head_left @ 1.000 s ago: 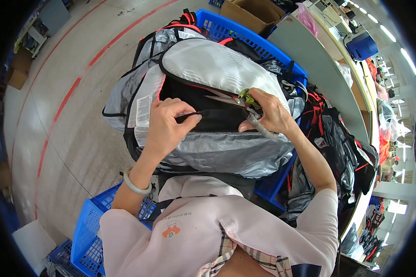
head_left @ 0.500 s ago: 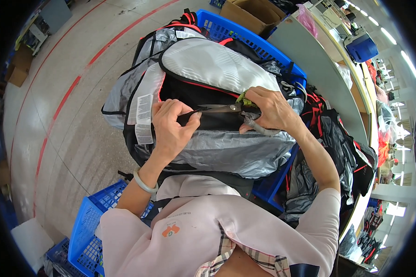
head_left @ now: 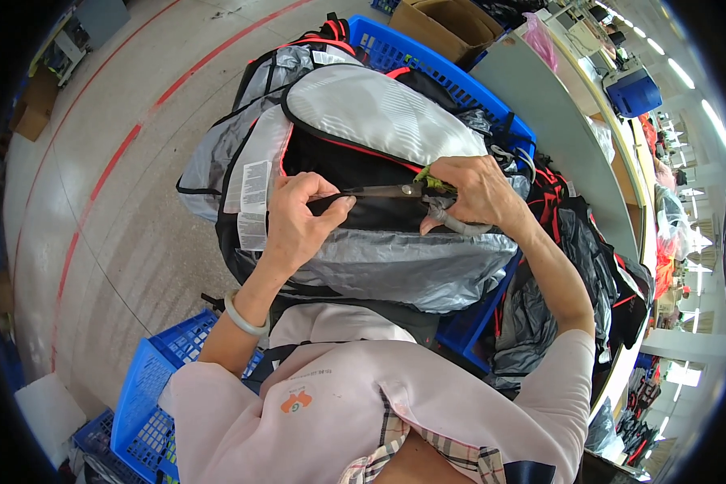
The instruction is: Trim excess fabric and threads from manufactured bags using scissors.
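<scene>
A silver-grey and black backpack (head_left: 395, 262) lies in front of me with its front flap (head_left: 379, 109) folded away and its black inside showing. My right hand (head_left: 480, 192) is wrapped round the handles of a pair of scissors (head_left: 383, 191); green and grey wrapping covers the handles. The blades lie together and point left, their tips at my left fingertips. Thumb and fingers of my left hand (head_left: 300, 222) pinch the black edge of the opening; whether a thread is there too is too small to tell. White labels (head_left: 254, 194) hang beside the left hand.
The backpack rests over a blue plastic crate (head_left: 427, 60) holding more bags. Other black, red and silver bags (head_left: 569, 266) are heaped at right against a grey panel (head_left: 552, 121). A cardboard box (head_left: 448, 28) stands beyond; another blue crate (head_left: 141, 403) is at lower left.
The scissor blades, slightly apart before, have come together. My right fingers have closed a little on the handles. The left hand keeps its pinch, nearly in the same place.
</scene>
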A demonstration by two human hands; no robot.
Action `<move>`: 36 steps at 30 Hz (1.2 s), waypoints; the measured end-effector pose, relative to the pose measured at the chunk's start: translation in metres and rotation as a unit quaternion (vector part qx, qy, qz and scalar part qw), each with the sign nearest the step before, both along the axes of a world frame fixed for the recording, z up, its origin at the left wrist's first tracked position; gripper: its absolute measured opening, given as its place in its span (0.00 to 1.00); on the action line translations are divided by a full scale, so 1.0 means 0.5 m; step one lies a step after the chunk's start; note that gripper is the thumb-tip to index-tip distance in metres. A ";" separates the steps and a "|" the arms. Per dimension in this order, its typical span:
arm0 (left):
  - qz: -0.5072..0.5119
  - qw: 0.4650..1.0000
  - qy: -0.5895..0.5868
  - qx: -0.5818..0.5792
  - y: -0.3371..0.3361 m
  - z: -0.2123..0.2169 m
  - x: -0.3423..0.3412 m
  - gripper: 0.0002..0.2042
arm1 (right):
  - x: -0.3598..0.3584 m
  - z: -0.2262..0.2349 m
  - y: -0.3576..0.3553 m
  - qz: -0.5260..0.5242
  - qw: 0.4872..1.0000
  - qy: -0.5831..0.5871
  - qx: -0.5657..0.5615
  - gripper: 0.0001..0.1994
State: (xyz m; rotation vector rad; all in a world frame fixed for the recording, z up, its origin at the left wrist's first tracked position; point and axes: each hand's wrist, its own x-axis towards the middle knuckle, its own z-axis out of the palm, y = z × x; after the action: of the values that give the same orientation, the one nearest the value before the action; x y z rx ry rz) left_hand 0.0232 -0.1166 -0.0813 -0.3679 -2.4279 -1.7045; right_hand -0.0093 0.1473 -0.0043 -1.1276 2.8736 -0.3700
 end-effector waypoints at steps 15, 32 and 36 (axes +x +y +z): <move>0.001 1.000 0.004 0.004 -0.004 0.011 0.005 0.10 | 0.043 -0.037 0.104 -0.168 0.973 0.080 -0.136 0.30; -0.129 0.876 0.200 -0.420 -0.029 -0.020 -0.175 0.48 | 0.054 -0.151 0.177 -0.356 0.638 -0.066 -0.679 0.17; -0.144 0.890 0.075 -0.426 -0.036 -0.032 -0.252 0.30 | -0.017 -0.033 0.152 -0.277 0.630 -0.008 -0.726 0.16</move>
State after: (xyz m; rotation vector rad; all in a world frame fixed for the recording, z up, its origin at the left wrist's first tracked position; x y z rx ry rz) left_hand -0.1027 -0.1345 -0.0974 -0.9477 -2.9633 -0.5143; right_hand -0.0180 0.2234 -0.0210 0.0651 2.3005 -2.9057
